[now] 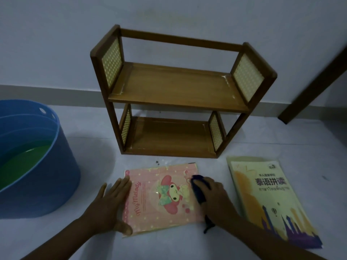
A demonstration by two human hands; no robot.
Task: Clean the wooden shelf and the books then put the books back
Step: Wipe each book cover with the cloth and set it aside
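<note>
A pink cartoon book [161,197] lies flat on the white floor in front of the wooden shelf [176,94], whose two boards hold nothing. My left hand [110,205] lies flat along the book's left edge, fingers straight, thumb near its lower corner. My right hand [214,196] presses a dark blue cloth [198,188] on the book's right side, fingers curled over it. A yellow book [268,196] with dark lettering lies to the right, on top of another thin book.
A blue plastic tub [37,156] with a green basin inside stands at the left. A dark wooden post [315,87] leans at the right by the wall. Small dark specks lie on the floor just before the shelf.
</note>
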